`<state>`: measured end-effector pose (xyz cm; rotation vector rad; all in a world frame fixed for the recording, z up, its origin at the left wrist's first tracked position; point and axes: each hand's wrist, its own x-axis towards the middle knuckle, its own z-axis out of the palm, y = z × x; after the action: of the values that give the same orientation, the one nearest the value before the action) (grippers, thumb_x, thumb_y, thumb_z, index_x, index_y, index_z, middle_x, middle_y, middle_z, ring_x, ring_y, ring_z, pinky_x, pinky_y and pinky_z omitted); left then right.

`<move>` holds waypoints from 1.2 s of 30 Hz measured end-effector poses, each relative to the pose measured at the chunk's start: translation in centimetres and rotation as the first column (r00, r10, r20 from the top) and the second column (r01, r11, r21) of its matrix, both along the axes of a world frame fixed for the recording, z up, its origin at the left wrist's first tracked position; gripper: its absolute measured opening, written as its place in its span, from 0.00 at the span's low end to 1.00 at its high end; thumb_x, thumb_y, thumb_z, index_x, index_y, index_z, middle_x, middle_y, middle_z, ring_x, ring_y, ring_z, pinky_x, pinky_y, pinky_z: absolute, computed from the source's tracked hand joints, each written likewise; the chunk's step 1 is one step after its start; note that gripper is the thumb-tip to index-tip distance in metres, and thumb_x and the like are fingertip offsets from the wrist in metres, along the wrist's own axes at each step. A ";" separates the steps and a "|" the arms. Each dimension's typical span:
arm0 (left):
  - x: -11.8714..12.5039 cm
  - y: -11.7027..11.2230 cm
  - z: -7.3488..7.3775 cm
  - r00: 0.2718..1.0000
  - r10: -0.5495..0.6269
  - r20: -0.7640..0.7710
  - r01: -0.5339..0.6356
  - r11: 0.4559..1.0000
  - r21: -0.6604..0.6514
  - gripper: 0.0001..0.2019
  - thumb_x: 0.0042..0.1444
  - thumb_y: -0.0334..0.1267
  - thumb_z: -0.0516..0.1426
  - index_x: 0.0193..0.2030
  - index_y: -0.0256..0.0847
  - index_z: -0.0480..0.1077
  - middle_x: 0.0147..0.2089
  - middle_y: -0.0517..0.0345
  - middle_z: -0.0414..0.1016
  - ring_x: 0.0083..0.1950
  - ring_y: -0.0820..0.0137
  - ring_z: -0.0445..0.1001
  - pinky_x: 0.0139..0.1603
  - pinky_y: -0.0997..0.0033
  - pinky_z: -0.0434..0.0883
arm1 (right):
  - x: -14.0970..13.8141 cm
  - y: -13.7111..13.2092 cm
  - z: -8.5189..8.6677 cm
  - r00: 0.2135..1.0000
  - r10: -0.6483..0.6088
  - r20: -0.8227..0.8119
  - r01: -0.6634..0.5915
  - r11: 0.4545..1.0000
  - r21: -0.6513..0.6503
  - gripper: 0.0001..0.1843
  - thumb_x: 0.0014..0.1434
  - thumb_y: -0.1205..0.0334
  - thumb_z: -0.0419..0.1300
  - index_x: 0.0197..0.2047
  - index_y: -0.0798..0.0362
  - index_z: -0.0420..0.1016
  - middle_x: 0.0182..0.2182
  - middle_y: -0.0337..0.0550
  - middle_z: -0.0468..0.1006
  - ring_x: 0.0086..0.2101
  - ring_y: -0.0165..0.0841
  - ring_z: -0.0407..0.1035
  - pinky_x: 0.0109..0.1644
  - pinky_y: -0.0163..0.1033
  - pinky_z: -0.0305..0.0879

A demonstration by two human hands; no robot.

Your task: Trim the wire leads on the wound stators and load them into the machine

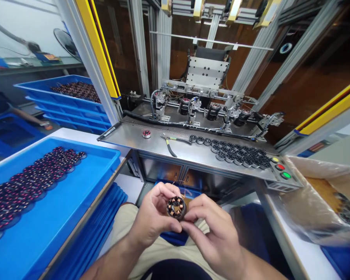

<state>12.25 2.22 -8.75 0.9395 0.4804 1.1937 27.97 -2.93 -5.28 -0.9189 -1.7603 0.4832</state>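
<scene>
Behind a stainless steel bench [125, 134] at 12 o'clock, a winding machine [205, 91] stands inside yellow-edged guards. Nearer the seated person, a wound stator [176, 207] sits at 12 o'clock from the beige shorts [134, 223], held up with its copper coils facing the camera. The left hand [153, 217] curls around its far side, while the right hand [212, 237] comes in from 4 o'clock, and the fingertips of both pinch the rim. That hold stays on the outer edge and leaves the coil face open to view, a sound way to handle windings this fine. Thin copper lead wires [183, 189] rise past 12 o'clock from the stator, free of both hands as far as can be seen. On the bench lie pliers with black and green handles [170, 142], a small red and silver ring [146, 134], and rows of dark stators [239, 155]. More stators fill a blue tray [61, 149] at 9 o'clock, and a plastic-lined carton [317, 167] sits at 3 o'clock.
</scene>
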 end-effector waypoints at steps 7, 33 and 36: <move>-0.8 -0.3 0.9 0.998 -0.002 -0.060 0.007 0.997 0.081 0.24 0.32 0.30 0.76 0.36 0.41 0.74 0.40 0.61 0.76 0.34 0.77 0.76 0.33 0.82 0.72 | 0.2 0.3 0.5 0.997 0.032 0.073 -0.029 0.999 -0.041 0.06 0.59 0.73 0.58 0.33 0.53 0.68 0.27 0.41 0.74 0.28 0.30 0.68 0.32 0.35 0.65; -1.7 -1.1 1.1 0.881 0.429 -0.200 -0.203 0.724 0.659 0.20 0.48 0.35 0.69 0.50 0.40 0.76 0.42 0.50 0.83 0.45 0.62 0.80 0.48 0.65 0.77 | 0.8 0.3 0.7 0.775 0.146 -0.615 -0.571 0.580 -0.581 0.15 0.56 0.55 0.69 0.28 0.58 0.77 0.20 0.39 0.74 0.23 0.24 0.65 0.30 0.30 0.60; -1.6 -0.9 0.5 0.792 0.605 -0.088 -0.246 0.447 0.860 0.28 0.46 0.28 0.67 0.57 0.35 0.72 0.47 0.45 0.81 0.49 0.58 0.78 0.52 0.57 0.76 | -0.9 -0.3 -1.4 0.477 -0.036 -0.878 -0.776 0.451 -0.441 0.16 0.49 0.55 0.74 0.26 0.58 0.77 0.15 0.36 0.72 0.17 0.22 0.63 0.25 0.28 0.58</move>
<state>10.62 1.33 -8.25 2.0045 0.4950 1.7822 27.07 -3.22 -6.71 -0.5899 -0.7524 1.9193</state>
